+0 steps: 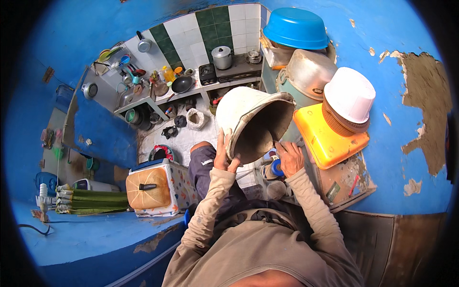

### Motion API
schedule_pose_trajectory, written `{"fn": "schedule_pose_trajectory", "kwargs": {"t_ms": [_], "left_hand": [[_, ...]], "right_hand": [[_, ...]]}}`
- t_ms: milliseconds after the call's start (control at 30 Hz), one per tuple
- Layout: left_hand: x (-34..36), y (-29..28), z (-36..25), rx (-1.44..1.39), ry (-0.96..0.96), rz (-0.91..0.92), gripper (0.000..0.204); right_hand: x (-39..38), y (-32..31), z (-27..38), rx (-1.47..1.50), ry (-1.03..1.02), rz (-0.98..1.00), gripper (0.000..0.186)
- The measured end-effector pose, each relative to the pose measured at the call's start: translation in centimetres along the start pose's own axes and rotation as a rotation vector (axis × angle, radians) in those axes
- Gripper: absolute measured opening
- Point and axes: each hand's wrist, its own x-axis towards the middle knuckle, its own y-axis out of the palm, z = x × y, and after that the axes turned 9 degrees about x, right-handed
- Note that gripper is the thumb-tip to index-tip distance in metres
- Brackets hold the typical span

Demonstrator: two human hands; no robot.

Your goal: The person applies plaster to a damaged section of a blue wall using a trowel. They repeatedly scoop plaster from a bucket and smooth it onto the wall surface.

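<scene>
Well, the worn white bucket (234,109) tilts in midair, long axis slanting from base at ten o'clock to mouth (grimy inside) at four. The left hand (224,155) clamps its rim at seven; the right hand (290,159), at five, has fingers curled, grip unclear.

Small white print (206,162), unreadable, on dark shorts (205,178)

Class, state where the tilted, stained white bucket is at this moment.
In the head view, the white bucket is just right of centre, its rim in the grip of the left hand, with the orange tub to its right.
</scene>
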Motion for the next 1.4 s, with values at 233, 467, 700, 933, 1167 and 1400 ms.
{"fn": "schedule_pose_trajectory", "kwargs": {"t_ms": [233, 467, 700, 933, 1167, 1400], "left_hand": [[-0.1, -0.4, 0.4, 0.153, 0.059, 0.036, 0.068], [-2.0, 1.0, 0.9, -0.174, -0.342, -0.104, 0.05], [-1.4, 2.0, -0.5, -0.417, -0.481, -0.227, 0.045], [-1.3, 2.3, -0.9, -0.405, -0.566, -0.208, 0.046], [-1.2, 2.7, -0.1, -0.356, -0.628, -0.185, 0.049], [-0.8, 3.4, -1.2, -0.415, -0.549, -0.217, 0.044]], "right_hand": [[-2.6, 4.5, 1.6, 0.434, 0.174, -0.127, 0.027], [-3.0, 3.1, 2.2, 0.629, 0.317, -0.179, 0.024], [-3.4, 0.7, 0.6, 0.638, 0.305, -0.209, 0.027], [-3.5, -0.4, 0.1, 0.62, 0.316, -0.267, 0.025], [-3.6, -0.9, -0.5, 0.583, 0.303, -0.283, 0.025], [-3.7, -1.0, -1.3, 0.663, 0.381, -0.291, 0.026]]}}
